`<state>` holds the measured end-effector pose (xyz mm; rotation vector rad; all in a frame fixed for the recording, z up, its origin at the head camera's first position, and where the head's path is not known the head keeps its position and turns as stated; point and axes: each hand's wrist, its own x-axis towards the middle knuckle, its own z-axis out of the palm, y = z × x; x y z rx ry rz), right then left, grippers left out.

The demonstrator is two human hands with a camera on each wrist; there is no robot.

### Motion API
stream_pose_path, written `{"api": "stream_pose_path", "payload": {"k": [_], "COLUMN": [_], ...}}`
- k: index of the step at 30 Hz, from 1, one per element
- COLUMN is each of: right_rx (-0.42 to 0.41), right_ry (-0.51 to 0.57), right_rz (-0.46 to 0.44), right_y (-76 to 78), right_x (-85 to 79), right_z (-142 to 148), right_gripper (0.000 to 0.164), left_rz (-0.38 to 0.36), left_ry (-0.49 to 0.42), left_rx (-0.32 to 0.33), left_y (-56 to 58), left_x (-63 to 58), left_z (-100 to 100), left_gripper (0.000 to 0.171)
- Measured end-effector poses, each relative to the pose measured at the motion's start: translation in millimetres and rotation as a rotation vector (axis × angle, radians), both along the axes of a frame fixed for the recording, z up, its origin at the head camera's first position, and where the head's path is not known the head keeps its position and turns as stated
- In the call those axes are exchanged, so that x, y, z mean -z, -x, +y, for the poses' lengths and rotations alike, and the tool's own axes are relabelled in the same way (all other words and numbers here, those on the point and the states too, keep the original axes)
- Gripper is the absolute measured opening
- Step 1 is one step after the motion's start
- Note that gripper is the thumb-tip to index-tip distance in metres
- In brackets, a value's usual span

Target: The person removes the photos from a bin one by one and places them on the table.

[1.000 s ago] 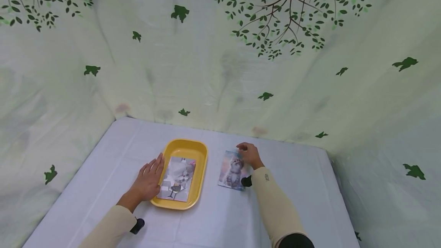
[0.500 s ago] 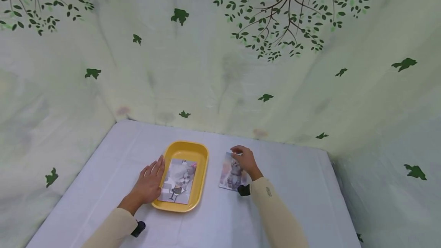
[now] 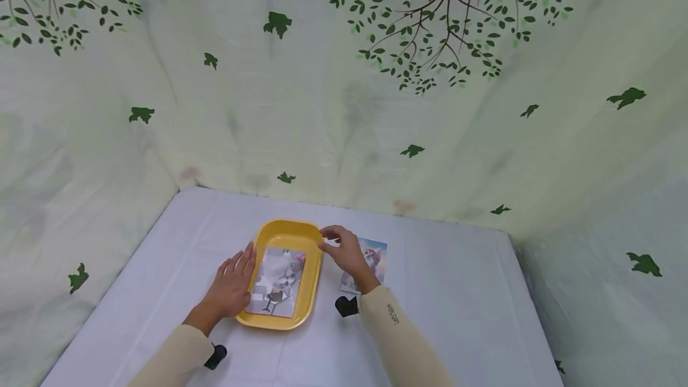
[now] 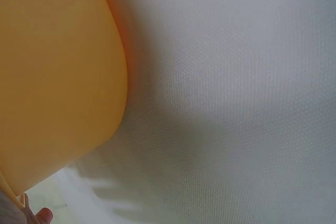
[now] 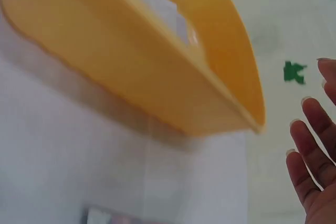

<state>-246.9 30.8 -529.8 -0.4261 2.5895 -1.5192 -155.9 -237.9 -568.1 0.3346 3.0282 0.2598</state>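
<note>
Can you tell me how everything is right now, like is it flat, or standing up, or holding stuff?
Yellow tray: right way up on the table.
Card in the tray: lying flat, picture up.
Kitten card: flat on the table, picture up, partly hidden by the right arm.
Left hand: fingers straight, against the tray's left edge.
Right hand: fingers loosely bent, holding nothing.

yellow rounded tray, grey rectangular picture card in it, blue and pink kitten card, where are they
Yellow rounded tray point(image 3: 285, 240), head view: floor's bare far end
Grey rectangular picture card point(image 3: 276, 282), head view: middle of printed face
Blue and pink kitten card point(image 3: 377, 258), head view: uncovered right part
</note>
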Motion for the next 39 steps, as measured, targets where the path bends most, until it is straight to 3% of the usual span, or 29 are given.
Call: {"api": "stream_pose_path", "payload": {"k": [5, 16, 22, 32, 39], "right_rx": [-0.049, -0.066, -0.066, -0.012, 0.091], "right_ry": [0.008, 0.04, -0.029, -0.119, -0.169], "right_rz": [-0.017, -0.185, -0.246, -0.297, -0.334], "right_y": [-5.4, -9.3, -8.6, -8.8, -9.6], "right_x": [-2.2, 12.7, 19.2, 29.3, 38.9], "right_z": [-26, -72, -84, -102, -107], "right_gripper": [0.032, 0.036, 0.034, 0.032, 0.029], "left_rz": [0.001, 0.0, -0.021, -0.015, -0.007], "left_ry": [-0.003, -0.005, -0.013, -0.035, -0.025], "left_rx": [-0.004, -0.007, -0.01, -0.018, -0.007], "left_y": [-0.9, -0.5, -0.1, -2.4, -3.0], "left_x": [-1.4, -1.5, -0.7, -0.6, 0.3], "left_z": [0, 0, 1, -4, -3], "left_gripper": [0.086, 0.086, 0.087, 0.089, 0.088]}}
